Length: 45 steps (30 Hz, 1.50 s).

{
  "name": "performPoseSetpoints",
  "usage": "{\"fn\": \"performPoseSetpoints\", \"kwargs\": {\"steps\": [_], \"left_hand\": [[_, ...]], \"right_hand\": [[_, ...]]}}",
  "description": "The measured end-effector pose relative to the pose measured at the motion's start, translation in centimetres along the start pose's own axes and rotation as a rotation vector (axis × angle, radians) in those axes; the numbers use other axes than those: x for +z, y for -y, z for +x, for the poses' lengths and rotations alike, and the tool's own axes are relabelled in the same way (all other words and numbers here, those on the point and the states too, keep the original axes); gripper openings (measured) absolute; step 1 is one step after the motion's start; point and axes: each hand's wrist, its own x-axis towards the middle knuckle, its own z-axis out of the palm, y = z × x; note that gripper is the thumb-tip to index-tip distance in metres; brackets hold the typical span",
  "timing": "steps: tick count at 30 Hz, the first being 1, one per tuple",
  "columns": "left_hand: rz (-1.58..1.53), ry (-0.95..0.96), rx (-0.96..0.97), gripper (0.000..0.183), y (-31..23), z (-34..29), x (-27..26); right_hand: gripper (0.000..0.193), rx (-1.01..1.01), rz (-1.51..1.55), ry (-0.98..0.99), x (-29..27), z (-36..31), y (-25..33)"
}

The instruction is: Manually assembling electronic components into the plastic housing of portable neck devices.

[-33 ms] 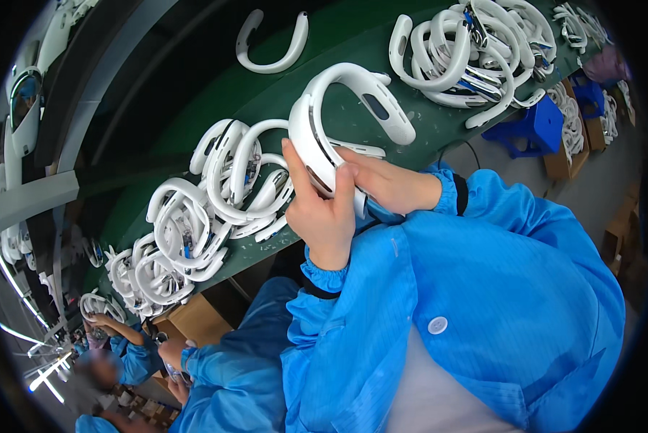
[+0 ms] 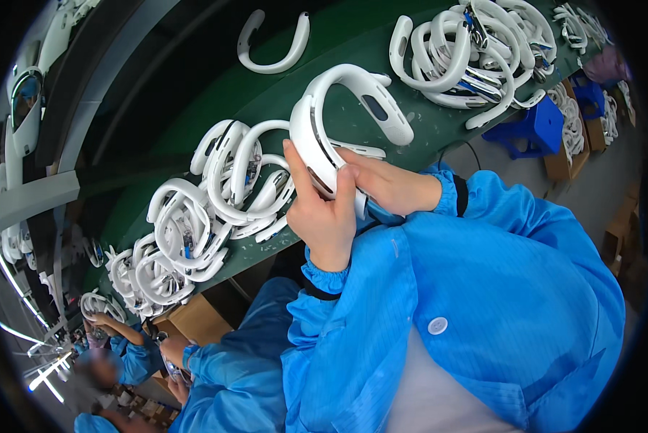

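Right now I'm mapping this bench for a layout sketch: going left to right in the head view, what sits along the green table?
Heap of white U-shaped bands → band held up in both hands → second heap of bands → blue stool beside the green table.

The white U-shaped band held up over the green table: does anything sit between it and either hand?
Nothing visible does. The left hand and right hand both grip the white U-shaped band directly at one end. The piles of similar bands lie apart on the green table.
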Motion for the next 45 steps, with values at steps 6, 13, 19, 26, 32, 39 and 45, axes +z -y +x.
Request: {"fn": "performPoseSetpoints", "kwargs": {"steps": [6,13,19,26,32,39,45], "left_hand": [[0.137,0.036,-0.017,0.053,0.0,-0.2,-0.2],[-0.144,-0.007,0.038,0.051,0.5,0.5,-0.2],[-0.189,0.019,0.165,0.07,2.2,0.7,0.0],[-0.249,0.048,0.184,0.066,2.8,0.2,0.4],[-0.373,0.018,0.164,0.05,2.5,3.4,-1.5],[-0.81,0.27,-0.564,0.039,1.0,6.2,-4.7],[-0.584,0.024,-0.473,0.033,0.6,5.7,-3.7]], "right_hand": [[0.05,-0.065,-0.149,0.016,0.3,-0.2,-0.2],[0.055,0.146,0.144,0.087,0.6,-0.4,-0.2],[0.056,0.111,0.02,0.127,0.5,-0.1,-0.2],[0.057,0.137,-0.068,0.172,-0.2,-0.2,0.5],[0.058,0.221,-0.223,0.228,1.2,-0.5,2.5],[0.055,0.236,-0.402,0.528,1.4,0.8,3.5],[0.05,0.253,-0.576,0.491,1.1,1.2,3.2]]}}
